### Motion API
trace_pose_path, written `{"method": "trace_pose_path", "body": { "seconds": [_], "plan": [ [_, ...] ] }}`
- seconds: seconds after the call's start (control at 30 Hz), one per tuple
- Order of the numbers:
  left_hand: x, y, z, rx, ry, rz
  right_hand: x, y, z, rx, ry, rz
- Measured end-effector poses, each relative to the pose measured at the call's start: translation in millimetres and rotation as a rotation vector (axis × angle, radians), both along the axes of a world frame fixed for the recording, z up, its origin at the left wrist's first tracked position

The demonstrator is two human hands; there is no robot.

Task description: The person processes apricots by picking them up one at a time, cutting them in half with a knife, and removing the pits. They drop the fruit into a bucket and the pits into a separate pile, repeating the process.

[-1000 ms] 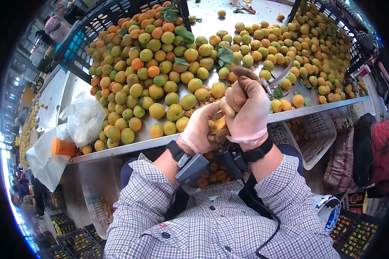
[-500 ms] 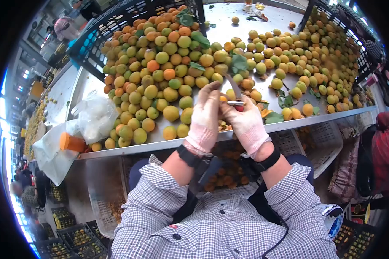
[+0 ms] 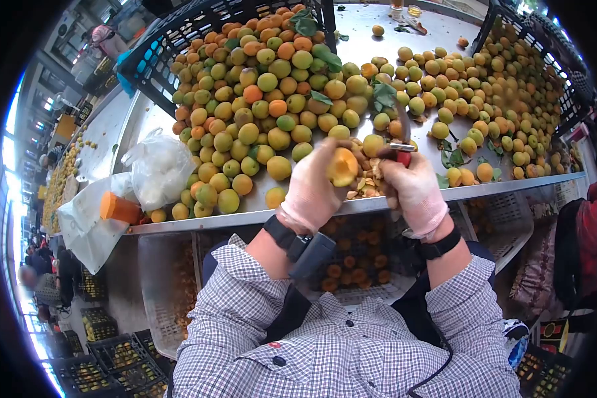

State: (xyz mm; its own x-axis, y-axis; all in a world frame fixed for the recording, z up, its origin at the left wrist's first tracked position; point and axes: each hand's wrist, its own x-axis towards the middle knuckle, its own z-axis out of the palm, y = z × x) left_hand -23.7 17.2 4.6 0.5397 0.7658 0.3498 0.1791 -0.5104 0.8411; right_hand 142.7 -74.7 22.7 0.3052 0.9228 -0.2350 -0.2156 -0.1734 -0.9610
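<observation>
My left hand (image 3: 314, 178), in a pale glove, holds a halved apricot (image 3: 343, 167) with its hollow orange inside facing up. To the right of it, my right hand (image 3: 410, 182), also gloved, is closed around the red handle of a knife (image 3: 402, 132), whose curved blade points up and away. Both hands are above the front edge of the metal table (image 3: 272, 223), a short distance apart. Pit and flesh scraps (image 3: 366, 180) lie between them. A large heap of whole apricots (image 3: 245, 113) rises behind my left hand.
Black crates (image 3: 154, 73) stand tipped at the back left and right. A plastic bag (image 3: 159, 169) and an orange cup (image 3: 119, 207) sit at the left. Below the edge are baskets, one with halved apricots (image 3: 355, 265). People are at the far left.
My hands have moved apart, and the apricot's cut hollow face now shows in my left hand. The knife has shifted right with my right hand. The view has shifted slightly.
</observation>
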Motion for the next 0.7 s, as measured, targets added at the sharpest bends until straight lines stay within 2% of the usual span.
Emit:
{"method": "trace_pose_path", "body": {
  "seconds": [0.07,0.1,0.13,0.2,0.27,0.3,0.33,0.4,0.53,0.6,0.63,0.7],
  "plan": [
    [-5,8,-1,0.268,0.155,-0.361,4,3,-2,-0.029,-0.183,-0.18],
    [-1,1,2,-0.127,-0.005,-0.498,7,2,-1,-0.032,-0.202,-0.188],
    [-9,-8,16,-0.523,0.108,-0.549,9,3,-3,-0.027,-0.198,-0.188],
    [-18,5,14,-0.468,0.11,-0.413,12,4,-7,0.016,-0.267,-0.197],
    [-31,26,20,-0.357,0.259,-0.073,15,3,-10,-0.002,-0.312,-0.192],
    [-39,41,12,-0.088,0.367,0.069,17,3,-15,0.008,-0.397,-0.174],
    [-49,54,9,0.201,0.584,0.164,18,2,-18,0.017,-0.484,-0.156],
    [-62,64,3,0.121,0.823,0.2,17,1,-20,-0.052,-0.528,-0.174],
    [-69,70,-22,0.186,0.856,0.046,8,1,-13,-0.014,-0.479,-0.148],
    [-65,79,-27,0.143,0.846,0.021,-1,-2,2,-0.012,-0.22,-0.081],
    [-66,79,-25,0.147,0.848,0.017,-4,-2,-1,0.033,-0.179,-0.078],
    [-68,74,-17,0.109,0.62,0.105,-5,-3,2,0.03,-0.198,-0.048]
  ]
}}
